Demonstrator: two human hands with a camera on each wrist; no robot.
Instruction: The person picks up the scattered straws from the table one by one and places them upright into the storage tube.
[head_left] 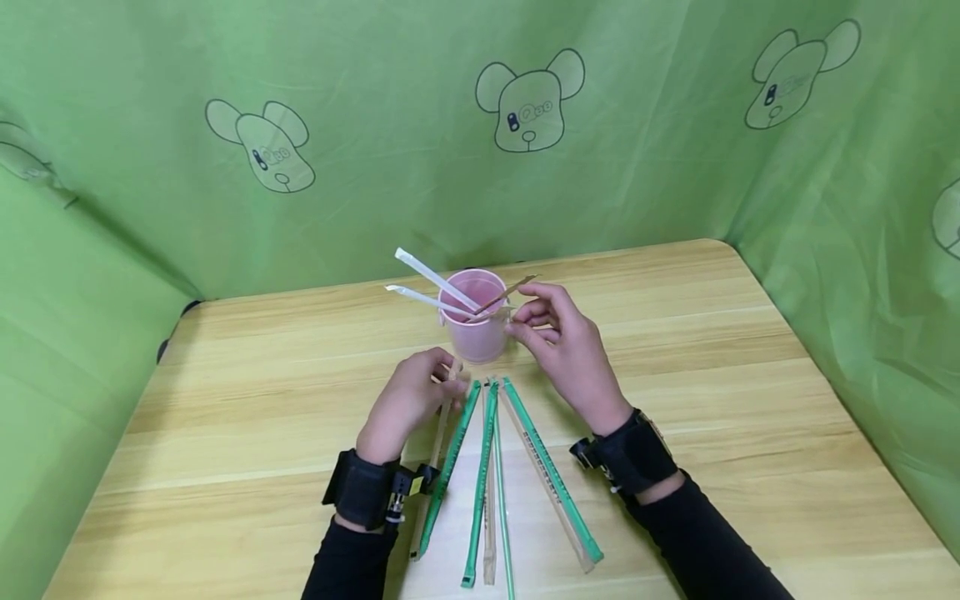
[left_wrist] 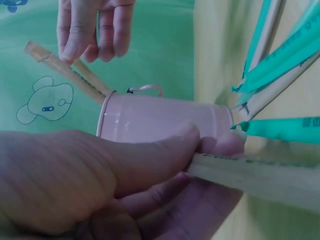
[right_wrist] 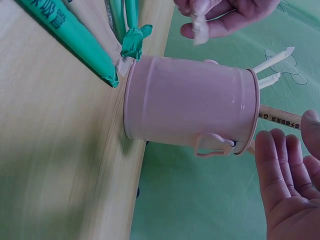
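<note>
A small pink bucket stands upright near the far side of the table. Two white wrapped straws lean out of it to the left, and brown paper-wrapped straws stick out to the right. My left hand, low and just left of the bucket, pinches another brown paper-wrapped straw between thumb and fingers near its upper end. Beside the bucket's right rim is my right hand. Its thumb and fingers are spread apart right at the ends of the brown straws, gripping none of them.
Several green-wrapped straws and brown-wrapped straws lie fanned out on the wooden table between my forearms, their far ends close to the bucket. A green curtain with bear-head prints surrounds the table at the back and sides.
</note>
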